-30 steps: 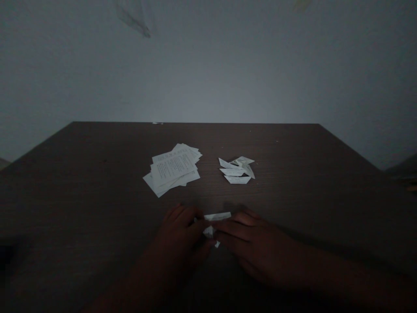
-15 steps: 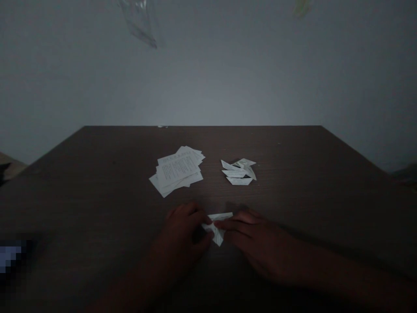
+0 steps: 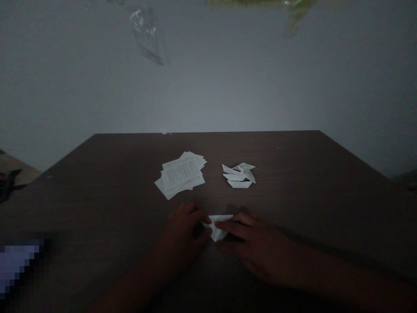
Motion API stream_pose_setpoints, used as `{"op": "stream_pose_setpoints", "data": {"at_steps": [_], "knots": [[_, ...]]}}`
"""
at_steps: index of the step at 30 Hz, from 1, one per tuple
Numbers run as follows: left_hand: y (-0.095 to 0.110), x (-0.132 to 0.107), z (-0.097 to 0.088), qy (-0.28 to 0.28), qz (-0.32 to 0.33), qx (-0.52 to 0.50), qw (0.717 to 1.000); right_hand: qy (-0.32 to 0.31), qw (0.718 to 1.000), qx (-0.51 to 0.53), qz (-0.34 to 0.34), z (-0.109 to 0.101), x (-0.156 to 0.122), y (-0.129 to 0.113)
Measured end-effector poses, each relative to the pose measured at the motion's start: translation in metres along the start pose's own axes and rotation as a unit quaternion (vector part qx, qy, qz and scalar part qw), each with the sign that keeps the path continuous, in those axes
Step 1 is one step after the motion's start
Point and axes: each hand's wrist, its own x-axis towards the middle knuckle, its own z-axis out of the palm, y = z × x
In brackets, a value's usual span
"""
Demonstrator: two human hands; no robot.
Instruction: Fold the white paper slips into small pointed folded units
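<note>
A small printed sheet of paper (image 3: 218, 234), folded to a downward point, lies on the dark wooden table (image 3: 130, 226) between my hands. Its upper edge runs straight across. My left hand (image 3: 184, 234) pinches the paper's left corner between thumb and fingers. From the other side my right hand (image 3: 254, 243) rests on it, with the index fingertip pressed near the middle and the thumb close to the lower tip. The right-hand corner of the paper is hidden under the right fingers.
Beyond my left hand lies a loose stack of printed paper sheets (image 3: 182, 174). To its right are several folded paper pieces (image 3: 239, 177). A blurred-out object (image 3: 19, 265) sits at the left edge. A plain wall (image 3: 228, 87) rises behind the table.
My right thumb has shifted toward the paper's lower tip, and that tip looks shorter and wider. The left hand keeps its hold. The camera view has tilted up slightly.
</note>
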Motion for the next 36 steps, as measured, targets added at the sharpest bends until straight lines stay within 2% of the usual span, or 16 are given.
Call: {"op": "stream_pose_setpoints", "data": {"at_steps": [9,13,17,20,25,31,33,36], "knots": [[-0.015,0.005,-0.009,0.022,-0.006,0.029,0.999,-0.017,1.0,0.008,0.008,-0.006,0.0,0.0],[-0.003,0.002,-0.005,0.029,0.044,0.074,0.996,-0.013,1.0,-0.002,0.019,-0.004,0.001,-0.001],[0.013,0.0,0.001,-0.028,0.09,0.076,0.993,0.001,0.999,-0.023,0.023,0.002,0.004,-0.005],[0.018,0.0,0.001,-0.035,0.088,0.089,0.992,0.016,1.0,-0.02,0.014,0.005,0.006,-0.008],[0.019,-0.003,-0.002,-0.041,0.079,0.169,0.982,0.031,0.999,0.022,-0.007,0.004,0.006,-0.013],[0.014,-0.005,0.0,-0.057,0.107,0.152,0.981,0.087,0.988,0.124,-0.04,0.011,-0.005,-0.008],[0.009,-0.005,0.001,-0.057,0.134,0.126,0.981,0.124,0.98,0.155,-0.033,0.015,-0.008,0.001],[0.003,-0.006,0.001,-0.028,0.173,0.065,0.982,0.174,0.975,0.138,-0.007,0.02,-0.007,0.017]]}}
